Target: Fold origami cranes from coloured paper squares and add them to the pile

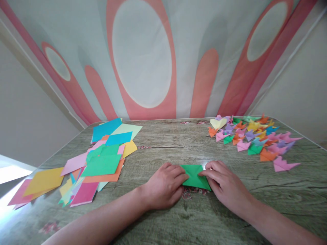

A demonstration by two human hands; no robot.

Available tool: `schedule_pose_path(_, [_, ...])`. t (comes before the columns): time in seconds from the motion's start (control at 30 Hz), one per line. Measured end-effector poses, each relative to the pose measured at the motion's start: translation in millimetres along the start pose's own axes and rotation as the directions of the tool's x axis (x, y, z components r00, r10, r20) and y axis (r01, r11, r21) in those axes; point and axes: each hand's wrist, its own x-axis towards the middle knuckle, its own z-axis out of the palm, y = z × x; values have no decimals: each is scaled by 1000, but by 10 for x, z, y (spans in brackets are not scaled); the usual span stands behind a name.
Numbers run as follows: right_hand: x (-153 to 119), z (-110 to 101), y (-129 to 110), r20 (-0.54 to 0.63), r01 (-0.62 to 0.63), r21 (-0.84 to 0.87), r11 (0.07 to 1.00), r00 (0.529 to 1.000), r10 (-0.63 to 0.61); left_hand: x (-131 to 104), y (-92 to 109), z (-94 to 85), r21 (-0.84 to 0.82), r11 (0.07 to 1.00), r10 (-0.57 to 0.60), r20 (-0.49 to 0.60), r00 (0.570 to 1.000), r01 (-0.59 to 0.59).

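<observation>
A green sheet of origami paper [195, 175], folded into a small rectangle with crease lines across it, lies on the wood-patterned table in front of me. My left hand [166, 185] rests on its left end, fingers together and pressing the paper down. At the right end, my right hand [224, 180] pinches the paper's edge between thumb and fingertips. Part of the right edge is hidden behind those fingers.
Loose coloured paper sheets [102, 165] lie in overlapping piles on the left of the table [163, 139]. Many small folded paper birds [255, 148] in several colours sit at the far right. A printed curtain [143, 54] hangs behind the table's back edge.
</observation>
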Motion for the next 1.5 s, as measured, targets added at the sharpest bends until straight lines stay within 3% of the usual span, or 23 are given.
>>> schedule_pose_path(0.23, [-49,-72,-79,129,97,-127,987,988,-80,-21,-56,89,6,999,-43,-45,998,44])
schedule_pose_path(0.37, [-65,-51,-158,90,113,-209,971,991,-96,-42,-65,129,-5,998,-55,-61,997,55])
schedule_pose_path(0.53, [-19,-15,-181,54,156,-150,976,987,-149,-38,-75,188,-88,991,-107,-132,985,96])
schedule_pose_path(0.67, [24,36,-95,7,94,-127,987,996,-94,12,-105,238,-180,968,-208,-183,961,176])
schedule_pose_path(0.87, [65,111,9,-28,-67,-141,988,998,64,117,-164,243,-210,888,-447,-178,877,410])
schedule_pose_path(1.07, [77,152,21,-94,-161,-187,969,985,145,153,-131,238,-94,876,-482,-169,860,473])
schedule_pose_path(1.33, [61,90,-230,-96,72,-346,935,989,-112,163,-153,241,-83,874,-486,-135,863,479])
schedule_pose_path(1.5, [31,151,-231,106,241,-242,940,969,-221,167,-153,246,-72,878,-479,-135,867,474])
